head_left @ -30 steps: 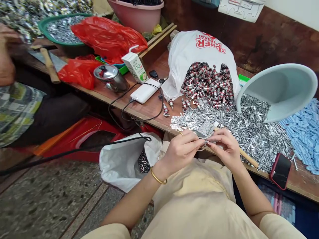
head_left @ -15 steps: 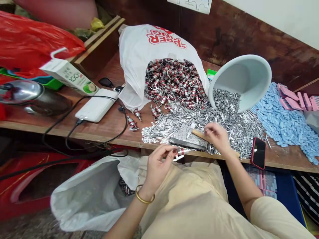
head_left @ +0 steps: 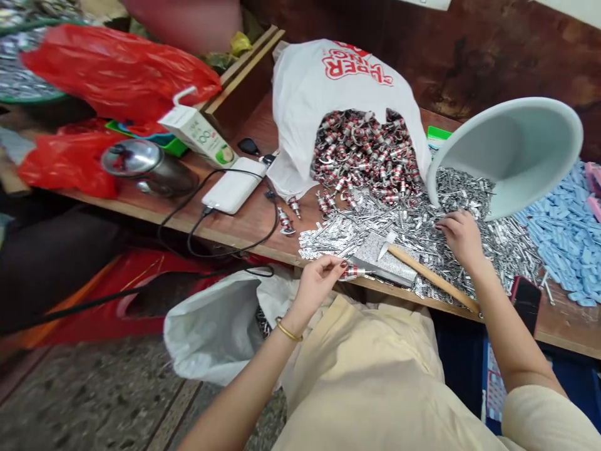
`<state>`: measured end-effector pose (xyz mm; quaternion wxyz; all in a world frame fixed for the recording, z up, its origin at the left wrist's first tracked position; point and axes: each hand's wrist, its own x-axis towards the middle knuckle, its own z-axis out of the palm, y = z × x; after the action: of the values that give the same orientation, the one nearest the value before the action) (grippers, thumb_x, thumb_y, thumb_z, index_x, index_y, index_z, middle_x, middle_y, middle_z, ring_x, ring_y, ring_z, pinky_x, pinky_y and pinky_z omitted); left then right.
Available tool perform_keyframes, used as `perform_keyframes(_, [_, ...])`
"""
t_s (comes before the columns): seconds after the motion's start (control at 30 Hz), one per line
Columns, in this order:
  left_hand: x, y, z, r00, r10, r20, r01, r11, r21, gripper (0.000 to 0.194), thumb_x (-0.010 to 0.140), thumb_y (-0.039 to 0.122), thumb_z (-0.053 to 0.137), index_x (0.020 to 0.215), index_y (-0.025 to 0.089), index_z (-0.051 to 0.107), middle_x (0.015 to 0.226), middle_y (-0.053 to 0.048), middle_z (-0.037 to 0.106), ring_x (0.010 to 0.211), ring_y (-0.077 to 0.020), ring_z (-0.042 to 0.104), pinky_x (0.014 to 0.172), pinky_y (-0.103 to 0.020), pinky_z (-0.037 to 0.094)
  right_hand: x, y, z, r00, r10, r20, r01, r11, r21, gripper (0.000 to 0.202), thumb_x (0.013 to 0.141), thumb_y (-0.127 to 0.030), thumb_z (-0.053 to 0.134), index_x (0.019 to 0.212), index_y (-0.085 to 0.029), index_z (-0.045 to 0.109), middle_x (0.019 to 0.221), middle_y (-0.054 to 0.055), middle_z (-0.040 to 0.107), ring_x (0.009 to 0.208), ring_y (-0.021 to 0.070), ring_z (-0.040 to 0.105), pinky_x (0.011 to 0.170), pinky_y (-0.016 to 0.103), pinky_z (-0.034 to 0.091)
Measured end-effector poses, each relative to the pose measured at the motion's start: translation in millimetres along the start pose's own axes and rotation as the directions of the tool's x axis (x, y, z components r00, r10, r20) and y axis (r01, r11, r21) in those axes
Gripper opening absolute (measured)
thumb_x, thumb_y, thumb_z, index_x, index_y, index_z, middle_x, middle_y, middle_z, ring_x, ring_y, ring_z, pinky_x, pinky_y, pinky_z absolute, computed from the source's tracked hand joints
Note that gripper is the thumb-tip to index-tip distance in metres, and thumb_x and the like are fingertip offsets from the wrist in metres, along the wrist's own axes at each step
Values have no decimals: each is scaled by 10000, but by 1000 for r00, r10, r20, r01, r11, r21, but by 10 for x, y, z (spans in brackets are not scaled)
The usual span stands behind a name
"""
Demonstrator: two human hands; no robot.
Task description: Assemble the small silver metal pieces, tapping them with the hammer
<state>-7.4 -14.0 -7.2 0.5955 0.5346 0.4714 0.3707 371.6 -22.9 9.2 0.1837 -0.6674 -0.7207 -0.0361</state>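
My left hand (head_left: 320, 282) pinches a silver metal fitting with red bands (head_left: 353, 271) between thumb and fingertips at the table's front edge. Its thin tip points right, over a dark flat bar (head_left: 385, 273). Fingers bent together, my right hand (head_left: 462, 235) reaches into the heap of small silver metal pieces (head_left: 408, 219); what its fingertips hold, if anything, is too small to make out. Between the hands lies a hammer with a wooden handle (head_left: 429, 275), its head on a speckled grey block (head_left: 370, 247).
A white plastic bag (head_left: 300, 94) spills many red-banded fittings. The tipped grey bucket (head_left: 535, 156) stands right of it, then blue pieces (head_left: 563, 232) and a phone (head_left: 526, 304). Leftward are a power bank (head_left: 235, 186), drink carton (head_left: 200, 134) and steel mug (head_left: 150, 169). A white sack (head_left: 206, 332) hangs open below.
My right hand has moved from beside the hammer to the metal heap farther right. The left hand keeps the fitting, now turned to lie level. The camera view has shifted left.
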Motion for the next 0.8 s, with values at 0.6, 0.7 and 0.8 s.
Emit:
perform_keyframes(0.6, [252,-84,-217,980,-53,192,-7,954,298,125,786,253,614,729,148,652,659,1,642,602,-121,556,605,-223,412,267,-1755,313,906,-165,391,-254,526,811,48,829,-213,690,833,-221,737,823,18,756,805,194,701,774,341,531])
perform_keyframes(0.7, [313,-84,-214,971,-74,228,2,953,302,103,778,222,598,720,150,642,647,8,629,595,-120,554,596,-219,406,393,-1799,393,878,-285,384,-81,703,706,127,803,-99,708,773,-213,751,837,28,759,837,194,673,786,333,490])
perform_keyframes(0.8, [335,-91,-211,969,-55,240,-21,953,301,102,773,211,595,705,150,641,634,12,621,585,-115,538,588,-215,395,413,-1813,463,862,-333,383,12,768,641,163,815,-61,710,787,-214,758,827,30,756,823,189,655,783,330,470])
